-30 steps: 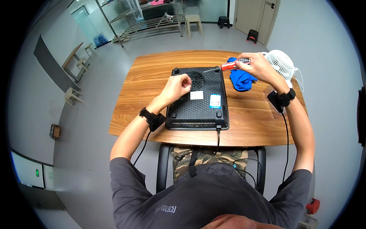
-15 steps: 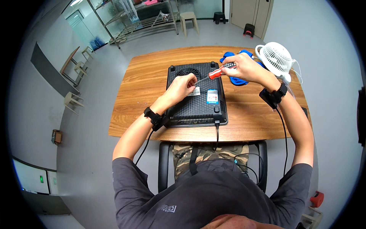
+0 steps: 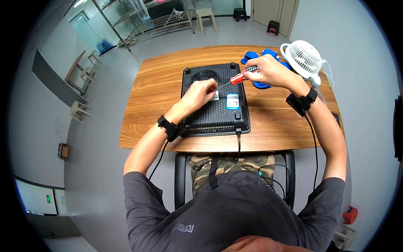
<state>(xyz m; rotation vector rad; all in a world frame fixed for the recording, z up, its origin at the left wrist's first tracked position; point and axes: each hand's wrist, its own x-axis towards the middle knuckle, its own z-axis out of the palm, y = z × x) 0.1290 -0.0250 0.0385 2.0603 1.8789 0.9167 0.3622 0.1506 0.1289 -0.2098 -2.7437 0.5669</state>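
A black induction cooker (image 3: 210, 114) lies underside up on the wooden table, with its round fan grille at the far left and small feet at its corners. My right hand (image 3: 273, 74) grips a screwdriver (image 3: 238, 79) by its red and white handle, the shaft slanting down to the left. At the tip of that shaft, my left hand (image 3: 199, 94) has its thumb and fingers pinched together just above the cooker. What they pinch is too small to make out. A blue and white label (image 3: 232, 101) shows on the near right of the underside; the left fingers partly cover a white one.
A white fan (image 3: 303, 59) stands at the table's far right, beside a blue cloth-like bundle (image 3: 252, 56). From the cooker's near edge a black cable (image 3: 239, 145) hangs over the table edge (image 3: 210, 150). Stools and a metal rack (image 3: 155, 28) stand farther off.
The view has shifted slightly, so the table and cooker sit a little higher. Both hands keep nearly the same places over the cooker, the screwdriver still in my right hand.
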